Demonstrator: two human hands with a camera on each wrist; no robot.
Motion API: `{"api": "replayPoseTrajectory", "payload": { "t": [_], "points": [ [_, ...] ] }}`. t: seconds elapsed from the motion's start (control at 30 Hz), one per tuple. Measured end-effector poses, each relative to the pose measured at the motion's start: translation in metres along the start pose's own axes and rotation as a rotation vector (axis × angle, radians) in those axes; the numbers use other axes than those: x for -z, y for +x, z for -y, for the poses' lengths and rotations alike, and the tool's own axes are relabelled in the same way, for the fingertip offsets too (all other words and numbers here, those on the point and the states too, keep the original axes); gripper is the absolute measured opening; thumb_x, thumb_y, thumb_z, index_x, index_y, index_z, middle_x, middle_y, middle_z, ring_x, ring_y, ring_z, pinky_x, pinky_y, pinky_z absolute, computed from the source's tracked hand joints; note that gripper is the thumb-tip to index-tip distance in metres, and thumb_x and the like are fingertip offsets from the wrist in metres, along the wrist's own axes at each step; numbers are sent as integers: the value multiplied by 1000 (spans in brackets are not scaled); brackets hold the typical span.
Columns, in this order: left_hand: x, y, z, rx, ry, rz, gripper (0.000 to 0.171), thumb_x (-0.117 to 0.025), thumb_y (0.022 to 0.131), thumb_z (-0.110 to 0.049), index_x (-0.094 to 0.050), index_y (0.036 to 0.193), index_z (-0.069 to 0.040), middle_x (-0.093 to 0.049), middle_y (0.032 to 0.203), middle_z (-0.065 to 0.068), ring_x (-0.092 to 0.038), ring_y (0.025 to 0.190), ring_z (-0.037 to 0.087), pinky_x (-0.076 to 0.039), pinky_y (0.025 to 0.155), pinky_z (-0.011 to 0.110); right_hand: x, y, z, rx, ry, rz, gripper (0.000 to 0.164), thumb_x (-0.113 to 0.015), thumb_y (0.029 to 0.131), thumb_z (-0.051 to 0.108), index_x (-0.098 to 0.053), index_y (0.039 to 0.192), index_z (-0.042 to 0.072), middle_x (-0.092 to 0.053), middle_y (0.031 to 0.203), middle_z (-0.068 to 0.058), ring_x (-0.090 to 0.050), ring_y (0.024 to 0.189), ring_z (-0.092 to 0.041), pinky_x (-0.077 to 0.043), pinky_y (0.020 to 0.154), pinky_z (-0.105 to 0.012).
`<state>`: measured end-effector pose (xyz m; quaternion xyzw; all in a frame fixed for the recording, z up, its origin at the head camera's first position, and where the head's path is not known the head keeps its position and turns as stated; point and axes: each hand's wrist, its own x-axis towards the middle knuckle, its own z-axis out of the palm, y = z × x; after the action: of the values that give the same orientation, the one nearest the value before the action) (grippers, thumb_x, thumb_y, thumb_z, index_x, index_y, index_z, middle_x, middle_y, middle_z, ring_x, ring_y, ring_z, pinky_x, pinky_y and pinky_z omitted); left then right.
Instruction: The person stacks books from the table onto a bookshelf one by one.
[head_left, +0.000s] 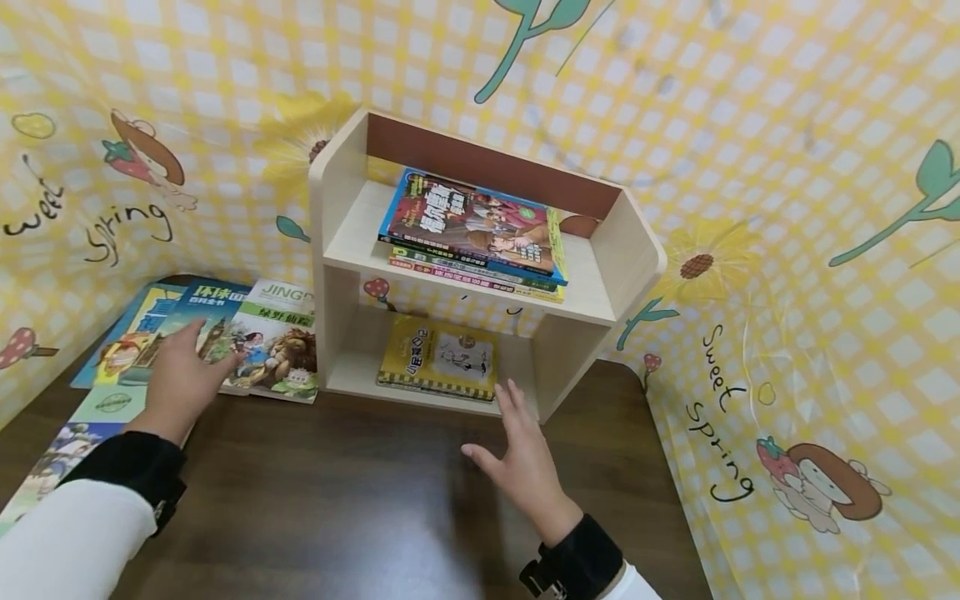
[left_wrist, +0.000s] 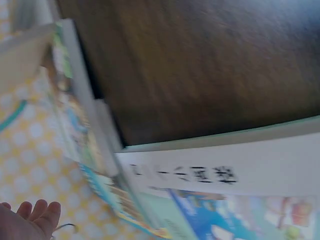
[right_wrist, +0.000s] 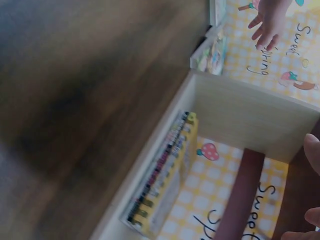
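Note:
My left hand (head_left: 183, 375) hovers over picture books at the left, thumb and fingers apart and nothing in its grasp. Beneath and beside it lie a blue-covered book (head_left: 213, 292) and a book with a lion on its cover (head_left: 281, 358). In front of the small wooden bookshelf (head_left: 341, 208), my right hand (head_left: 525, 467) has its fingers extended and holds nothing. Its fingertips overlap the lower shelf's right front edge in the head view, close to a yellow book (head_left: 442, 354) lying on a thin stack. Several comic books (head_left: 472, 221) lie stacked on the upper shelf.
Another book (head_left: 63, 458) with a pale green and blue cover lies along the left of the dark wooden table (head_left: 337, 500). Behind everything hangs a yellow checked cloth (head_left: 787, 250) printed with flowers, strawberries and lettering, which also rises at both sides.

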<state>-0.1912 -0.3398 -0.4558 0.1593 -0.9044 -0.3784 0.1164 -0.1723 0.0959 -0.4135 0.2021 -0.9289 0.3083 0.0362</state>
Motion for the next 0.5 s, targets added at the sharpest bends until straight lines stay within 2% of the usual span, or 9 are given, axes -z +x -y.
{"api": "replayPoseTrajectory", "payload": {
  "t": [0.27,0.5],
  "points": [
    [-18,14,36,71,127,15,91,-65,91,-37,-18,143,20,-29,133,48,-28,124,61,-29,100,69,-15,-16,-8,-37,4,25,88,-76,82,34,-29,152,7,-22,158,-17,-27,141,-38,-38,104,-56],
    [-30,19,47,151,186,46,91,-68,88,-33,-18,141,21,-28,131,48,-29,120,62,-32,95,70,-24,-31,-16,-70,13,45,87,-76,82,36,-31,151,6,-22,158,-16,-29,140,-39,-38,102,-58]
  ]
}}
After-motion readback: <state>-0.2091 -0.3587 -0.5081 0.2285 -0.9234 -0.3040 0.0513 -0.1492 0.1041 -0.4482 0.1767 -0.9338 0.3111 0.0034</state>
